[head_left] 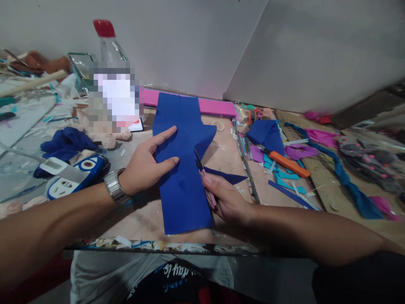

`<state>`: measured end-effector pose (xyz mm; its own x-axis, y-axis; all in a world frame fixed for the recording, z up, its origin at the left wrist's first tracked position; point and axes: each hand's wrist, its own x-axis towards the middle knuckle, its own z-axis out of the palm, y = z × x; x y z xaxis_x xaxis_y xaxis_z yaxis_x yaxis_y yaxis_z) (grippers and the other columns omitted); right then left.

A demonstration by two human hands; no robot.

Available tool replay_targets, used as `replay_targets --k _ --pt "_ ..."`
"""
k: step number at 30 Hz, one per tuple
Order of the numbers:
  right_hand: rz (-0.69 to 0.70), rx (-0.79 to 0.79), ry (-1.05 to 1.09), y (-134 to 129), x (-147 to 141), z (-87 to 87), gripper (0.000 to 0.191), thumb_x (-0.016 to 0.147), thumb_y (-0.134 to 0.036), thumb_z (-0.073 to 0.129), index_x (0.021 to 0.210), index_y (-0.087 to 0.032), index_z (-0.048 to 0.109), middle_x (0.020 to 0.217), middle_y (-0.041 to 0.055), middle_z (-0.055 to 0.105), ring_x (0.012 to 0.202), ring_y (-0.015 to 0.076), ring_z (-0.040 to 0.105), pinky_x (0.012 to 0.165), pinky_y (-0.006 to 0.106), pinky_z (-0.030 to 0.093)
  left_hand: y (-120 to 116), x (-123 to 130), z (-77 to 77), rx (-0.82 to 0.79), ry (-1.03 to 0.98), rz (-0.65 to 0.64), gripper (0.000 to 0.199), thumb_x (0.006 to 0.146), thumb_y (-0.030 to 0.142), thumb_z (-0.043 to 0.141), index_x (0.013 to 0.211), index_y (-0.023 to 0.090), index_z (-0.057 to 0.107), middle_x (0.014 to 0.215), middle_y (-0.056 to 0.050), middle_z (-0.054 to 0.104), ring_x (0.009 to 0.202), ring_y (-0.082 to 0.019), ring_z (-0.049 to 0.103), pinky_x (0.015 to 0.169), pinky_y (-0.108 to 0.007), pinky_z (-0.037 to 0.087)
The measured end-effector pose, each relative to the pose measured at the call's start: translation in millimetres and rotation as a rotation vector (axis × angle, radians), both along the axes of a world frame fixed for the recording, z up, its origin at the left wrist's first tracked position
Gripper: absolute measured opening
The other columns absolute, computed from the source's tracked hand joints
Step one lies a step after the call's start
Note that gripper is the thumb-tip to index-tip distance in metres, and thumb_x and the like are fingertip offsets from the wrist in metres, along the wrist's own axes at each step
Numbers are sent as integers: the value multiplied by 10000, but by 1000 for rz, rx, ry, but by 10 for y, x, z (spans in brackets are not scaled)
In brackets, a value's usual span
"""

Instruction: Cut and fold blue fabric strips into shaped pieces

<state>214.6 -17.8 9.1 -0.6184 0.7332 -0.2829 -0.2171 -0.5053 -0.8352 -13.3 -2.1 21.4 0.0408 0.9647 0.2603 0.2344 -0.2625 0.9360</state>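
A deep blue sheet (185, 190), perhaps fabric or foam, is held just above the work table. My left hand (153, 158) grips its left side: thumb and index finger lie spread on top, while the other fingers are hidden beneath. Pink-handled scissors (208, 190) are in my right hand (229, 198), fingers wrapped round the handles. Their dark blades meet the sheet at its right side, inside a cut. Above the cut, a flap (207, 137) bends upward. Below it, a pointed blue strip (228, 174) sticks out to the right, partly behind my right hand.
A phone (118, 97), blurred out, leans before a red-capped bottle (110, 46). Behind the sheet lies a pink flat case (218, 108). To the right are an orange cutter (289, 164) and coloured scraps. At left sit a blue-white glue gun (77, 173) and crumpled blue cloth (68, 142).
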Motion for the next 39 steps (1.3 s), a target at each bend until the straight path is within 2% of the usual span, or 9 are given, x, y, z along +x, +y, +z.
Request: replay_targets --k 4,9,14,16,20,27,32,39 --pt "33 1 18 6 10 5 401 849 -552 814 897 -183 667 717 -16 650 615 121 554 648 264 505 6 -14 -19 20 18 -7 778 822 309 795 1541 153 541 1575 -127 553 1447 -344 539 1245 -478 433" --pt "51 30 44 0 5 19 364 886 -526 788 965 -180 705 652 -34 611 576 116 525 639 262 503 9 -15 -31 38 26 -11 766 828 314 798 1537 168 549 1563 -130 565 1439 -354 546 1244 -504 432" --pt "55 47 23 -3 12 7 353 909 -522 763 960 -177 708 573 -62 527 502 97 431 560 247 444 12 -14 -41 45 18 -9 768 819 330 815 1527 173 563 1565 -140 562 1454 -369 527 1266 -532 393" --pt "64 47 15 -5 12 1 359 919 -534 746 977 -183 702 608 -48 560 538 110 480 594 261 465 13 -14 -44 48 22 -9 762 819 329 816 1524 183 567 1564 -134 565 1453 -365 529 1270 -530 388" --pt "46 34 -4 -12 9 8 373 891 -560 767 892 -201 666 607 -46 550 600 133 538 643 273 485 10 -9 -37 39 8 -4 768 819 320 811 1528 169 560 1560 -140 568 1457 -368 524 1265 -525 396" --pt "63 93 -89 -10 19 10 559 875 -678 727 672 -206 507 508 -71 439 483 89 373 501 242 340 7 -7 -15 23 22 11 792 807 316 802 1538 153 544 1560 -135 568 1465 -364 513 1267 -520 393" --pt "95 81 -65 -1 15 15 553 842 -684 761 731 -203 513 533 -82 450 450 69 319 440 233 244 9 -9 -17 22 20 4 787 803 319 806 1532 163 554 1559 -132 569 1463 -369 515 1273 -520 385" --pt "110 59 -69 1 15 30 525 878 -662 738 778 -201 509 538 -90 442 463 65 315 448 233 259 4 -8 -11 20 21 -2 787 811 312 803 1537 157 544 1575 -142 550 1456 -364 524 1262 -520 398"
